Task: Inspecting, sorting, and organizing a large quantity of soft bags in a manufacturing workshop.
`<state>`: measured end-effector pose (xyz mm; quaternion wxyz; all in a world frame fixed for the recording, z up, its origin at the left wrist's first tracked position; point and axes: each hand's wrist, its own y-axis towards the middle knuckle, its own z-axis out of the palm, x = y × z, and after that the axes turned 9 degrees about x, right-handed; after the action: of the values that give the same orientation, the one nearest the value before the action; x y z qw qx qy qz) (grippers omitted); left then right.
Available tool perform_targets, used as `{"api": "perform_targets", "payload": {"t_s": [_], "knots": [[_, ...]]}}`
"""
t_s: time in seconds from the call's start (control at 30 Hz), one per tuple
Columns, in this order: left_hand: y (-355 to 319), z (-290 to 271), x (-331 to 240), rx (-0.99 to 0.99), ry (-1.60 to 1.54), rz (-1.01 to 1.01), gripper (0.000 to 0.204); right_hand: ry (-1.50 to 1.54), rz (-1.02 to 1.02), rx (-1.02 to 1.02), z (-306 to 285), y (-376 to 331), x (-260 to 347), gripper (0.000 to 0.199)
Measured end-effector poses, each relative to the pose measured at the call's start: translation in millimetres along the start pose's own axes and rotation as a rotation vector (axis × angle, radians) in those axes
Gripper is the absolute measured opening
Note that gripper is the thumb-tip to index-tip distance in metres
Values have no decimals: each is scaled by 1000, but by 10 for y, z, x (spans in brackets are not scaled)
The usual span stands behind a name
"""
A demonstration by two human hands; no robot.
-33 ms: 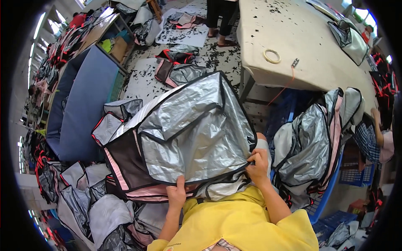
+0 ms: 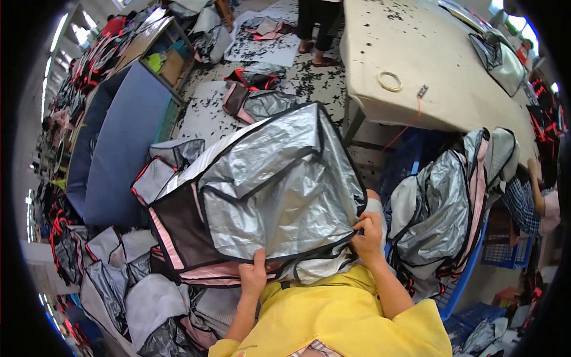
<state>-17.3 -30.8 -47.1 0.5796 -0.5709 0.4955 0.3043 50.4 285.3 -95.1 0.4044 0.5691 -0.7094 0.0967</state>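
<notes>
Silver bag above both gripping hands

The bag lies across the person's lap, in front of the body. The left hand grips its near edge; the right hand grips the near right corner. A heap of bags stands just to the right. More bags lie on the floor to the left. A table stands behind on the right, with a ring on it. Another person stands far behind, left of the table.
</notes>
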Motion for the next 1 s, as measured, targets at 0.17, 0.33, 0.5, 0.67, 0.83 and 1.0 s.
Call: {"api": "perform_targets", "payload": {"t_s": [0.17, 0.33, 0.5, 0.67, 0.83, 1.0], "knots": [[21, 94, -24, 49, 63, 7, 50, -58, 41, 36, -197, 58, 79, 32], [-62, 49, -52, 41, -45, -99, 40, -47, -44, 544, -921, 713, 565, 39], [-40, 13, 115, 42, 12, 36, 39, 57, 75, 190, -598, 1454, 792, 33], [-94, 77, -26, 25, 20, -58, 50, -113, -50, 184, 244, 1936, 739, 22], [-72, 96, 30, 46, 214, 66, 42, -61, -43, 96, 319, 1711, 434, 18], [-74, 91, 224, -12, 245, 361, 24, 49, 82, 117, 225, 1460, 483, 14]]}}
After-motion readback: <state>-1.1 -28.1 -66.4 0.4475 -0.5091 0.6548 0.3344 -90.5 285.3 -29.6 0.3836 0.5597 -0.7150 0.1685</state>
